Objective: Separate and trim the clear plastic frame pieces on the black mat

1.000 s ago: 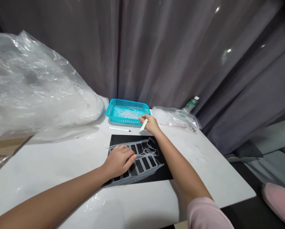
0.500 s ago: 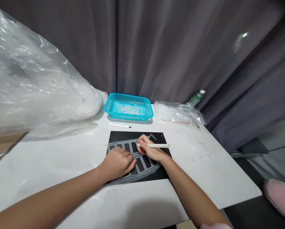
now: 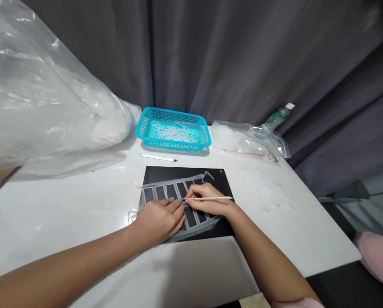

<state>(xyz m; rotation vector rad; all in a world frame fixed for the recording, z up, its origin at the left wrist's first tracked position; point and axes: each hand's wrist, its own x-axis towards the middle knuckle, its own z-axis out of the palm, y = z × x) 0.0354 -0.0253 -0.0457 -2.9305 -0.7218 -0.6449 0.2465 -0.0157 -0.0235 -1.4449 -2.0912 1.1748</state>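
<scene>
My right hand point(image 3: 207, 199) is closed on a slim white pen-shaped tool point(image 3: 212, 198). The tool's working end points left, to the fingertips of my left hand point(image 3: 161, 219), and is too small to make out. Under both hands lies a translucent plastic strip point(image 3: 165, 184) with rows of rectangular windows, on a black mat point(image 3: 155, 173). My left hand rests palm down on the strip, fingers laid out on it. A loose curl of plastic rises at the strip's far right end.
Behind the mat stands a blue basket point(image 3: 206, 143) with white scraps inside. A white pencil-like stick point(image 3: 159, 158) lies before it. A big clear plastic bag point(image 3: 56, 102) fills the left. Clear bags point(image 3: 242, 139) and a green bottle point(image 3: 279, 116) are back right; scraps point(image 3: 271, 194) dot the white table point(image 3: 75, 214).
The view has shifted a little. My right hand has come closer to my left, and the tool's tip now sits beside the left fingertips. The tool has turned slightly.
</scene>
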